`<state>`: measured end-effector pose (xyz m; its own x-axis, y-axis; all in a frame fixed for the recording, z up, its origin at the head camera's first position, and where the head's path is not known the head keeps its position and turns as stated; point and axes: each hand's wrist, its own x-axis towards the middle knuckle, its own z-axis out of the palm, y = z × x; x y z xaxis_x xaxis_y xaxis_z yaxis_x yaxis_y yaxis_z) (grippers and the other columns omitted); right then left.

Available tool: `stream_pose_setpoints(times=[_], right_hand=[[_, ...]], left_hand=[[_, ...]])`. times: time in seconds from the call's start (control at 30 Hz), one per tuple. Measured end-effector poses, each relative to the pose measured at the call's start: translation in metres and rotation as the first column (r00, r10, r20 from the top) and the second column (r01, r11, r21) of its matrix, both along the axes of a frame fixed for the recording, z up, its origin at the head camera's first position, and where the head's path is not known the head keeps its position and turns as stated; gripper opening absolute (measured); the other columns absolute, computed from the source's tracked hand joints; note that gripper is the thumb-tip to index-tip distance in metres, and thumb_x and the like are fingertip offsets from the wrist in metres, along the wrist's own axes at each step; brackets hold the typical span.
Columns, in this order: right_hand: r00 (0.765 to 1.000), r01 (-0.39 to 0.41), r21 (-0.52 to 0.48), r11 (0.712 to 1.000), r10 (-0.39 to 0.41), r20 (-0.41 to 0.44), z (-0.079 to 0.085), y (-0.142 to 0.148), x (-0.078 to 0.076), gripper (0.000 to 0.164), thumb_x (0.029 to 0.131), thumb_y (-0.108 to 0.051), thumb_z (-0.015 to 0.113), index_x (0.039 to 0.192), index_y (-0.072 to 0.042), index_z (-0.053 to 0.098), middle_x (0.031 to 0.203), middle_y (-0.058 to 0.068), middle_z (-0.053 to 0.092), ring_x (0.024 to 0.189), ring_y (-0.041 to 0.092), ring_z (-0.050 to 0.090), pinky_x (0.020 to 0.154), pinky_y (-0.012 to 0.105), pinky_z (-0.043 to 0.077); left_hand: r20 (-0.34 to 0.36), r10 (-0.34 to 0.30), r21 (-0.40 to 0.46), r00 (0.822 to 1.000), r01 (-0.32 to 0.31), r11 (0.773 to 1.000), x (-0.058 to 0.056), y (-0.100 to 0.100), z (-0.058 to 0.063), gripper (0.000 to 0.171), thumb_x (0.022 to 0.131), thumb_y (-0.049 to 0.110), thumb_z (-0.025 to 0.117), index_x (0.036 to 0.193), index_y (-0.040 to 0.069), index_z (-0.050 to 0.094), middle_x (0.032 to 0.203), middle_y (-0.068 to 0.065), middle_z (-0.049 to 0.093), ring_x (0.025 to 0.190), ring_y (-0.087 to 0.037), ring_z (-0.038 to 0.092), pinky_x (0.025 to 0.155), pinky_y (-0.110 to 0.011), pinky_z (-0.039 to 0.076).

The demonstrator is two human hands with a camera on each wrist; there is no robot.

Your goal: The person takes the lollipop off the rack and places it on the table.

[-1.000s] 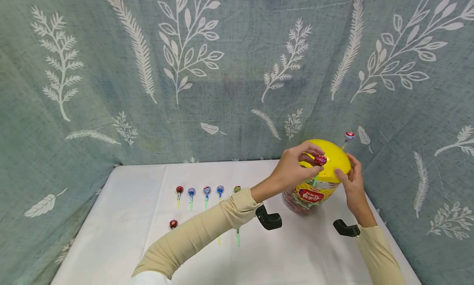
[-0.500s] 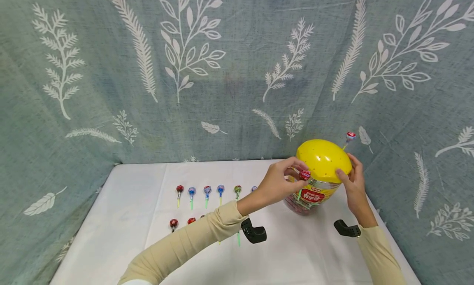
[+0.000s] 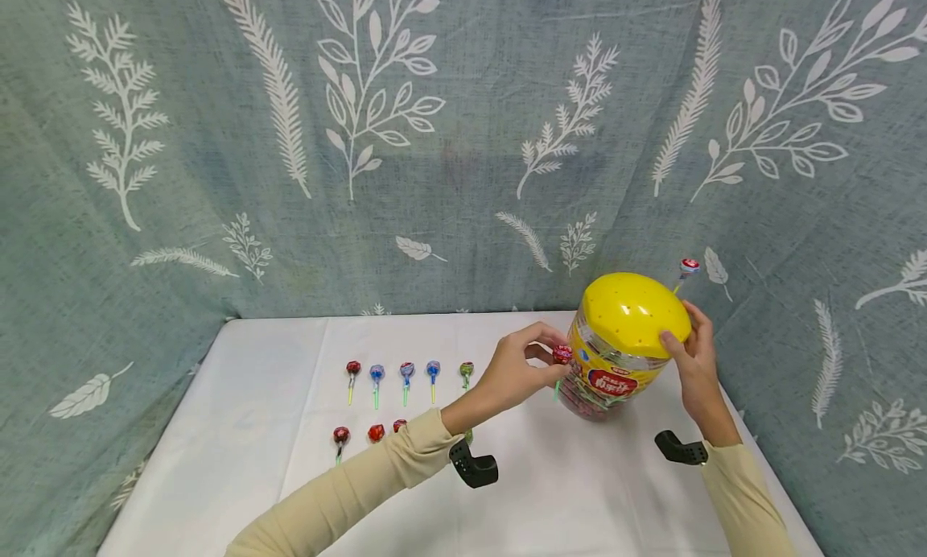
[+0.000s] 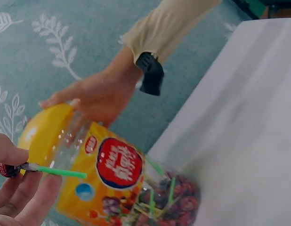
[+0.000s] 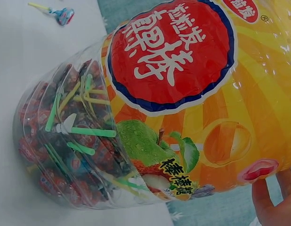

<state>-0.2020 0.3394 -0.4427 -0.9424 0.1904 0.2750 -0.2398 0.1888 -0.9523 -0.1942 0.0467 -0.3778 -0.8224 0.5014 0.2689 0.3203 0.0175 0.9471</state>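
Note:
My left hand pinches a red-wrapped lollipop with a green stick, just left of a clear plastic candy jar. In the left wrist view, that lollipop's green stick points right across the jar's label. My right hand grips the jar's domed yellow lid at its right side, thumb in front. The jar leans, and many lollipops show in its lower part in the right wrist view. Another lollipop sticks up at the lid's back right, its stick partly hidden.
Several lollipops lie in two rows on the white table, among them a blue one and a green one. My left sleeve covers part of the front row. A patterned grey-green curtain hangs behind the table.
My left hand has moved left and down, away from the lid, with the red lollipop still pinched. More of the lid and the front row now shows. The right hand stays on the lid.

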Motion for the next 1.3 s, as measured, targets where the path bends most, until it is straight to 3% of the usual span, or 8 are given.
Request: stream_pose_setpoints(times=[0.4,0.8,1.03,1.23,1.3], right_hand=[[1.000,-0.009,-0.011,1.000,0.008,-0.028,0.001,-0.001,0.000,0.061,0.096,-0.013,0.052,0.148,-0.018,0.018,0.142,0.008,0.035,0.115,0.009,0.044,0.095,0.010,0.035],[0.999,-0.027,-0.064,0.998,0.025,-0.041,0.000,-0.001,0.000,0.062,0.096,-0.010,0.050,0.148,-0.015,0.017,0.140,0.004,0.037,0.116,0.011,0.044,0.093,0.012,0.036],[0.999,-0.016,-0.050,0.999,0.014,-0.033,0.001,-0.002,0.001,0.062,0.096,-0.010,0.050,0.148,-0.018,0.018,0.140,0.004,0.037,0.115,0.011,0.044,0.093,0.012,0.036],[0.999,-0.018,-0.048,0.999,0.016,-0.039,0.000,-0.002,0.000,0.061,0.096,-0.010,0.050,0.148,-0.017,0.018,0.138,0.002,0.039,0.114,0.010,0.046,0.093,0.012,0.036],[0.999,-0.020,-0.053,0.998,0.018,-0.042,0.000,-0.002,0.000,0.061,0.096,-0.010,0.050,0.148,-0.017,0.018,0.137,0.001,0.040,0.113,0.010,0.046,0.093,0.012,0.037]], left_hand=[[0.111,0.039,0.016,0.993,-0.041,0.999,0.002,-0.013,-0.024,0.026,0.082,-0.005,0.067,0.107,-0.001,0.060,0.104,-0.018,0.060,0.088,-0.034,0.063,0.066,-0.040,0.057],[0.204,0.064,0.026,0.977,-0.071,0.997,0.004,-0.026,-0.055,0.026,0.082,-0.007,0.066,0.107,-0.004,0.059,0.103,-0.023,0.059,0.085,-0.036,0.064,0.066,-0.043,0.057],[0.271,0.105,0.019,0.957,-0.114,0.993,-0.001,-0.031,-0.081,0.027,0.082,-0.005,0.068,0.107,0.000,0.060,0.102,-0.019,0.059,0.080,-0.025,0.065,0.065,-0.042,0.057],[0.312,0.159,-0.030,0.937,-0.157,0.987,0.000,-0.036,-0.096,0.028,0.082,-0.006,0.068,0.108,0.000,0.059,0.103,-0.021,0.057,0.081,-0.029,0.065,0.066,-0.045,0.057],[0.317,0.175,-0.041,0.932,-0.171,0.984,-0.003,-0.035,-0.109,0.028,0.081,-0.006,0.068,0.107,0.001,0.060,0.102,-0.019,0.058,0.078,-0.026,0.065,0.064,-0.042,0.057]])
